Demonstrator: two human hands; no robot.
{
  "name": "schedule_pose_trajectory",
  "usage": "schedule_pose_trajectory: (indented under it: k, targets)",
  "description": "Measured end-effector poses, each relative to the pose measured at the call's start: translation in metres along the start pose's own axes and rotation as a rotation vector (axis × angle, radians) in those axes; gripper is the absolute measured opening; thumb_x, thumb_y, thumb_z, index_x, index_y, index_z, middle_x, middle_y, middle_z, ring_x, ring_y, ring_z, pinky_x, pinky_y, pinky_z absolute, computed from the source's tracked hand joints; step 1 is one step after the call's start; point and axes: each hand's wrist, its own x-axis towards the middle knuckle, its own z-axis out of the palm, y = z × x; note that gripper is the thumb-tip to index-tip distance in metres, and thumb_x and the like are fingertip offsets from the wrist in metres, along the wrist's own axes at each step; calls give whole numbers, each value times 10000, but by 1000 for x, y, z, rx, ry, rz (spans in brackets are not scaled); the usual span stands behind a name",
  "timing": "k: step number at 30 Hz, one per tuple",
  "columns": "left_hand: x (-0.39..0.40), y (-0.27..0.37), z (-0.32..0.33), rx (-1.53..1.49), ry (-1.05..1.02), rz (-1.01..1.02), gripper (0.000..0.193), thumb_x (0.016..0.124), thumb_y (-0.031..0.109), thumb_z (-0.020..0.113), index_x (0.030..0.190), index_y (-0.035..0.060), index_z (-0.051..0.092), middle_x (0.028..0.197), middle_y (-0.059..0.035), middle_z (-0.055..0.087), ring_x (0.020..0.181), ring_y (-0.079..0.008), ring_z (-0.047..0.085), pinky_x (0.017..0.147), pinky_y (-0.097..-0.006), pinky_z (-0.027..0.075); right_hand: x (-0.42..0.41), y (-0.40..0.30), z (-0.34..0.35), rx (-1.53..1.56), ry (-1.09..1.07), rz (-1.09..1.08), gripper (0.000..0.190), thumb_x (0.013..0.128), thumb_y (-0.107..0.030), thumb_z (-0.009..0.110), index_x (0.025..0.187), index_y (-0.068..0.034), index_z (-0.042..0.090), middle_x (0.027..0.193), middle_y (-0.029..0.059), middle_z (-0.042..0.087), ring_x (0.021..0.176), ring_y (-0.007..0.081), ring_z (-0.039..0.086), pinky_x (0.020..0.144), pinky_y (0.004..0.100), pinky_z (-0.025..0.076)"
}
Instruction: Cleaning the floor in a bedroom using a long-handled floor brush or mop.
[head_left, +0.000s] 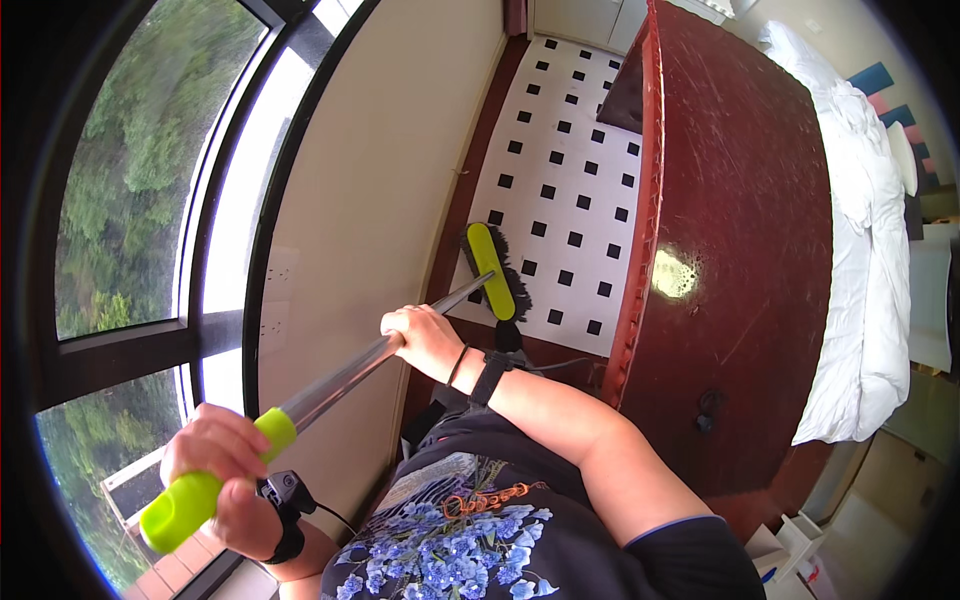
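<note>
My left hand is closed around the lime-green grip at the upper end of a broom. Farther down, my right hand grips the broom's metal pole. The lime-green broom head, with dark bristles, rests on the white floor patterned with black squares. It lies close to the dark red border along the wall. Both wrists bear black straps, and a small device sits at my left wrist.
A large dark red table or desk stands to the right, beside white bedding. The pale wall and black-framed windows are on the left. A small dark object lies on the red surface. Pale cabinets stand at the far end.
</note>
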Motion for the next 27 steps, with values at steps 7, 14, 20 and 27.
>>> schedule_pose_trajectory:
  k: [7, 14, 20, 27]
  targets:
    - [-9, -4, -69, -273, -225, 145, 245, 726, 253, 617, 668, 133, 412, 588, 18, 459, 595, -97, 431, 556, -200, 340, -17, -44, -10, -52, -7, -72, 110, 680, -76, 599, 714, -72, 494, 670, 79, 559, 719, 280, 558, 702, 367, 413]
    - [-27, -57, -34, -444, -207, -207, 201, 716, 196, 627, 698, 96, 453, 620, -20, 477, 646, -178, 497, 616, -271, 406, -68, -1, -23, -243, 38, 151, 61, 699, -122, 598, 707, -85, 550, 668, 83, 573, 732, 279, 572, 685, 379, 416]
    - [-83, -108, 17, -629, -456, -506, 125, 714, 51, 658, 730, 47, 534, 778, -93, 587, 877, -257, 557, 830, -398, 428, -149, 76, -16, -428, 161, 363, 39, 658, -61, 588, 641, -69, 554, 642, 110, 572, 689, 304, 575, 640, 411, 457]
    - [-113, -122, -15, -598, -470, -538, 150, 707, 62, 679, 724, 49, 531, 753, -90, 575, 859, -252, 557, 815, -398, 432, -161, 83, 34, -514, 270, 279, 54, 643, -25, 567, 638, -74, 544, 636, 97, 554, 680, 289, 554, 638, 404, 435]
